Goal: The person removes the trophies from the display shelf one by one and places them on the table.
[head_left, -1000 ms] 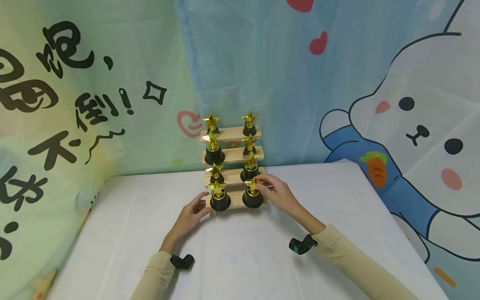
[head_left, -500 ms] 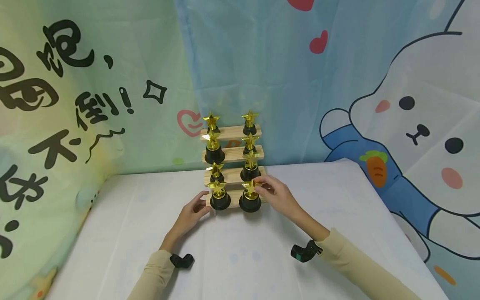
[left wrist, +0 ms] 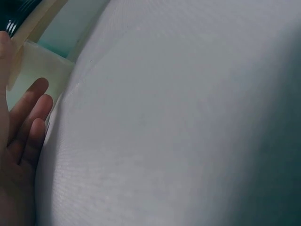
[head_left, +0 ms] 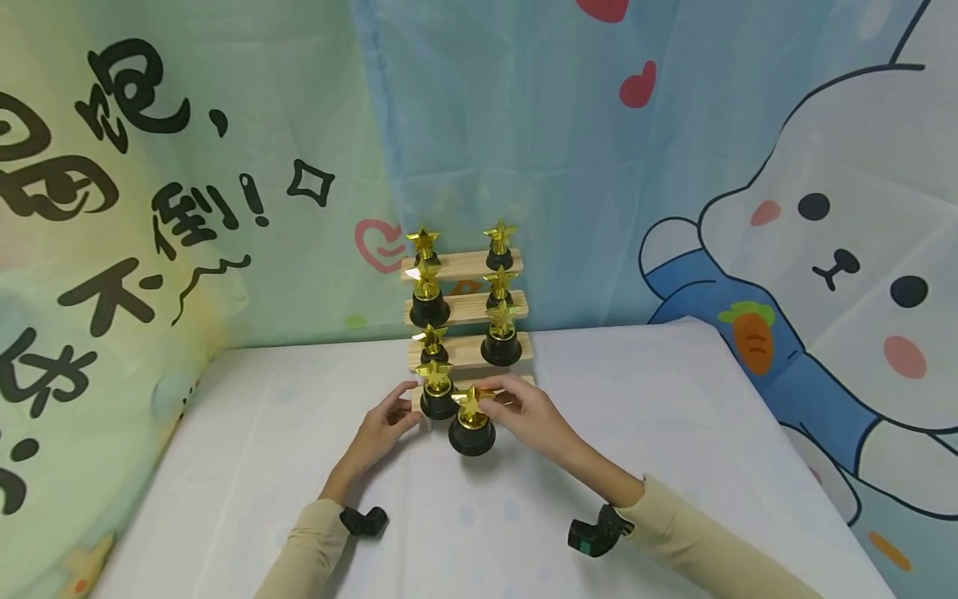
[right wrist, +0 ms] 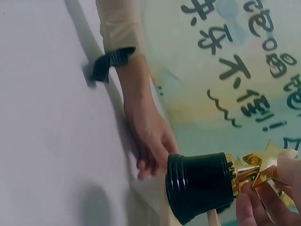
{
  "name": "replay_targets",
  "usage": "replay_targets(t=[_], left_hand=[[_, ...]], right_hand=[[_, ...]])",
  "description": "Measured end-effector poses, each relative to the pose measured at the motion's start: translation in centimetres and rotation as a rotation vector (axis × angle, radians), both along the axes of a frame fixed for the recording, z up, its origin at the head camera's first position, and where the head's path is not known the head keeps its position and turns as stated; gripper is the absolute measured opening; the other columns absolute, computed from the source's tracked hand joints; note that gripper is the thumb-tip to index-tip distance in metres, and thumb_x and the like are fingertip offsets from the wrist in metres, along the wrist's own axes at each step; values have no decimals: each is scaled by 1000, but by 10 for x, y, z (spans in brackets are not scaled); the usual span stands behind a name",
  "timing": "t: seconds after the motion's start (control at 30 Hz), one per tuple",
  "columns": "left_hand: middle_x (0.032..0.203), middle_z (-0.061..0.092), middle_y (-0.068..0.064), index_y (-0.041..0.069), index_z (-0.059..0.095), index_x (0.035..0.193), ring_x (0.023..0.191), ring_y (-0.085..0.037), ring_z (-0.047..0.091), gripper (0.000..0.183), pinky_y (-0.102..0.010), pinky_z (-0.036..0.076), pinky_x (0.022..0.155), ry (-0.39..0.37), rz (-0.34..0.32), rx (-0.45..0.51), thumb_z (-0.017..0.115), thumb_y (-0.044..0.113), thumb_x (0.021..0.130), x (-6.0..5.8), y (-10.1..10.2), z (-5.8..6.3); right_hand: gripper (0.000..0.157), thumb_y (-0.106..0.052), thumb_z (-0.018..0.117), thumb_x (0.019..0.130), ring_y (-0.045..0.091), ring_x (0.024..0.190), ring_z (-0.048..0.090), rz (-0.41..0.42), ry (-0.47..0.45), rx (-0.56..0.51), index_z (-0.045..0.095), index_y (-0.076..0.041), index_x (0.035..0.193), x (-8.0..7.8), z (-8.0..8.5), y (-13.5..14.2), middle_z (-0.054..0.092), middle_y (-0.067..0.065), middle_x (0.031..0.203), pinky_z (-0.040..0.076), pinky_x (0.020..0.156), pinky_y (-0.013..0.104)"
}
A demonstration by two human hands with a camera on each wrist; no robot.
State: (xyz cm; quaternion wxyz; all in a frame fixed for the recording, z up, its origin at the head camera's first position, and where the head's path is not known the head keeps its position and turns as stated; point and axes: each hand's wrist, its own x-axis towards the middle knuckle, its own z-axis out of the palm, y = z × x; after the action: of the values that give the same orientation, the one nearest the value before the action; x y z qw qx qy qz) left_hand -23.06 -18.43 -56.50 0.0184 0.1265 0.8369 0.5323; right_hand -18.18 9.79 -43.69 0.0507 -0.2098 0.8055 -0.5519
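Observation:
Between the thumb and fingers of my right hand [head_left: 527, 414] is a trophy [head_left: 472, 438] with a gold star on a black base, pinched by the star. In the head view it hangs just in front of the wooden tiered rack's bottom shelf. The right wrist view shows the black base up close. My left hand [head_left: 380, 428] touches the left end of that bottom shelf, fingers loose. In the left wrist view its lower fingers [left wrist: 37, 110] stay relaxed, apart from the wood. Another trophy [head_left: 437, 405] stands at the left of the bottom shelf, close to the held one.
Several more star trophies stand in pairs on the rack's upper shelves [head_left: 467, 351]. A white cloth [head_left: 494, 532] covers the table. Behind it hangs a printed backdrop [head_left: 569, 166]. Each wrist carries a black camera, such as the left one [head_left: 362, 522].
My right hand has drawn the trophy off the right side of the bottom shelf, forward and to the left. The left hand has stayed at the shelf's end.

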Motion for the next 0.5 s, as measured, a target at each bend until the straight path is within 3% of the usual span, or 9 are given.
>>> replay_targets(t=[0.3,0.5], left_hand=[[105,70,-8,30,48,139,88,-12,63,54,-23,49,75,-21,17,-11,68,34,90,0,1,1],[106,70,-8,28,47,141,87,-9,63,55,-23,50,76,-24,10,-13,68,34,91,2,1,2]], right_hand=[[29,-23,62,96,21,101,64,78,-9,-13,63,-7,120,12,-4,-25,62,13,118,51,83,21],[28,-21,63,95,19,97,64,102,1,4,63,-7,119,18,-15,-35,64,10,112,52,81,21]])
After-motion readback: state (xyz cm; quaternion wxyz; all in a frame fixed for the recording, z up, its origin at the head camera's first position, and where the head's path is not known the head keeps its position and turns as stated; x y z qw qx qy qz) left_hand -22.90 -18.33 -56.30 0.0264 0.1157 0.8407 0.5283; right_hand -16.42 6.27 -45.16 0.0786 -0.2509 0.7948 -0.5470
